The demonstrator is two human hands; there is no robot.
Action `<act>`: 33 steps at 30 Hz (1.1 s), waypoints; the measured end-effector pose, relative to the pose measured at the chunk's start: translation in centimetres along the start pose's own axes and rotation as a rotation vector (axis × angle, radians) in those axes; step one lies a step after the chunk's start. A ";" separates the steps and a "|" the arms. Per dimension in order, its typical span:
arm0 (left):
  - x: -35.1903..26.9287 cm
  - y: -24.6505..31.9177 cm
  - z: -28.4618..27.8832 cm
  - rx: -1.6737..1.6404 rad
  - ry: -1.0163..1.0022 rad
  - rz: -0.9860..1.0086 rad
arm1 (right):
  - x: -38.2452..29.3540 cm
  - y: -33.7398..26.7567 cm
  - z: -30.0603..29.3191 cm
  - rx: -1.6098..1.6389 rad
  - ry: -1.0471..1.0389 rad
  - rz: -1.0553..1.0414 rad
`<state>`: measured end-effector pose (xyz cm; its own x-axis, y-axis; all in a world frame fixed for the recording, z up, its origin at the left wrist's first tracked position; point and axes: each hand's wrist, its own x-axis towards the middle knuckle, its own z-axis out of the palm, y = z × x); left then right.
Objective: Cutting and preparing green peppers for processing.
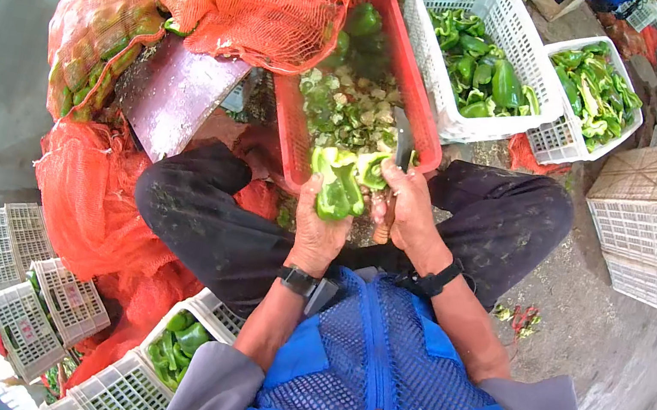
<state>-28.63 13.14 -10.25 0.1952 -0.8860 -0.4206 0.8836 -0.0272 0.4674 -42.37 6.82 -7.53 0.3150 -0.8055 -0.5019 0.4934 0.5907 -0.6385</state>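
Observation:
A cut-open green bell pepper (337,190) rests in my left hand (318,233), its pale inner side showing. My right hand (412,209) grips a knife (403,142) with a wooden handle, the blade pointing away from me. Between its thumb and fingers it also pinches a smaller pepper piece (372,170), touching or very close to the larger one; I cannot tell whether they are still joined. Both hands are above my lap, at the near end of a red plastic crate (428,137). Pepper cores and green scraps (357,112) lie inside it.
Beyond the crate, a white basket (472,125) and a smaller one (564,140) hold cut peppers. Red mesh sacks (245,2) overhang the crate's far left, beside a sloping board (174,94). Stacked white crates (644,225) stand right; another crate (122,385) sits near my left elbow.

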 end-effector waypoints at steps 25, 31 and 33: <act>0.3 -0.1 0.6 0.726 -0.148 0.124 | -0.2 -0.1 1.4 -0.959 -0.043 -0.359; 0.1 1.2 0.7 0.235 -0.015 -0.204 | 0.2 -0.3 0.4 -0.765 -0.148 -0.440; 0.2 3.4 0.7 0.081 -0.256 -0.155 | -0.4 -2.3 0.5 -0.482 -0.068 -0.144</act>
<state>-25.88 12.54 -8.21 -0.0617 -0.9560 -0.2867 0.8555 -0.1986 0.4782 -43.26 5.70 -5.58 0.3315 -0.8720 -0.3602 0.1099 0.4149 -0.9032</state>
